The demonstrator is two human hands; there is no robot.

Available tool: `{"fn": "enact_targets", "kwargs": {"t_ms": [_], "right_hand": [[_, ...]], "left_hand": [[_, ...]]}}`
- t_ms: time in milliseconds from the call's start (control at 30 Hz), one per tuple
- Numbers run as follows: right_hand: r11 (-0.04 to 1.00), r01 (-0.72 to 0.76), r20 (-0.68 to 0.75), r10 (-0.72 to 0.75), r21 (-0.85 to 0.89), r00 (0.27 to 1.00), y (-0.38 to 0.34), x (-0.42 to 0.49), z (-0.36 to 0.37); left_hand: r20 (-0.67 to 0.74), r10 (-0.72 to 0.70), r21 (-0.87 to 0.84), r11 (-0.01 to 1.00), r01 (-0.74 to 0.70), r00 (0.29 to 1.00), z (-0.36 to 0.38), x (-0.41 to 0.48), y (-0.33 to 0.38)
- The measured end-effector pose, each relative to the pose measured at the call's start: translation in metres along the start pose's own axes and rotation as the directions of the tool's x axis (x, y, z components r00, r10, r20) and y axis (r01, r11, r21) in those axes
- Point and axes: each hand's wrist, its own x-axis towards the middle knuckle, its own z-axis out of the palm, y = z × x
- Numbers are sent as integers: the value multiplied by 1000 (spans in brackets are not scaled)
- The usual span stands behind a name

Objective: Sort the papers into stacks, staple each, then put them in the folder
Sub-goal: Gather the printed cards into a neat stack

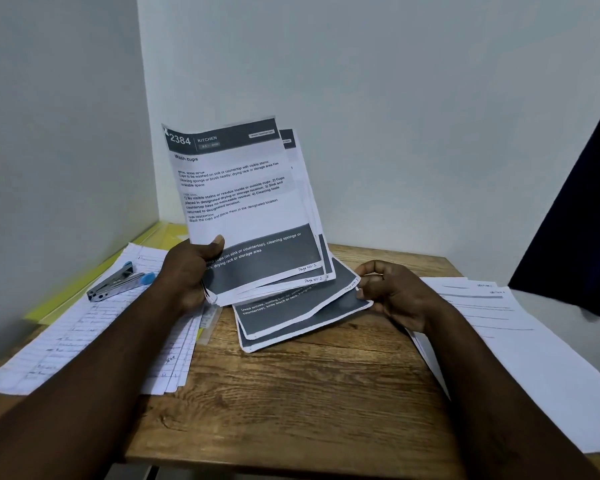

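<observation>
While the left hand (187, 271) is gripping a sheaf of printed sheets (236, 188) by its lower left corner, the thumb is pressing on the front page and the other fingers are curling behind it, hidden by the paper. The sheaf is standing nearly upright above the middle of the wooden tabletop (291, 393), fanning slightly to the right, and its front page is showing the heading "2384 KITCHEN" and the title "Wash cups". Beneath it, two loose printed sheets (291, 320) with dark bands are lying on the tabletop near its middle, their far parts hidden behind the sheaf and the near edge of the upper one buckling a little. The right hand (395, 294) is hovering just above the tabletop toward the right edge, its fingers (369, 270) curling in and pinching the right corner of the loose printed sheets; whether it is catching one page or both cannot be told. Along the left edge, a pile of handwritten lined papers (84, 334) is lying spread out, partly covering a yellow folder (153, 237) that is reaching toward the far left corner. A stapler (118, 280) with blue ends is resting on top of the lined papers, just left of the left wrist. Along the right edge, a stack of white printed papers (499, 334) is overhanging the tabletop, and a dark cloth (575, 220) is hanging beyond it.
</observation>
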Motion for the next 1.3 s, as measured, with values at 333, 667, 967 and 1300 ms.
{"fn": "enact_targets", "kwargs": {"t_ms": [333,667,967,1300], "right_hand": [[944,276,-36,-286,-181,957,4,-1,8],[885,427,-174,-458,-187,872,-3,-6,1],[900,408,-202,-433,-156,878,-2,-3,-4],[790,141,-251,-351,-597,902,8,0,0]], "left_hand": [[10,-7,-19,1000,7,1000,1,-4,1],[22,33,-32,999,-32,999,3,-7,1],[28,15,-48,999,-14,1000,3,-7,1],[45,16,-46,999,-14,999,4,-9,1]]}}
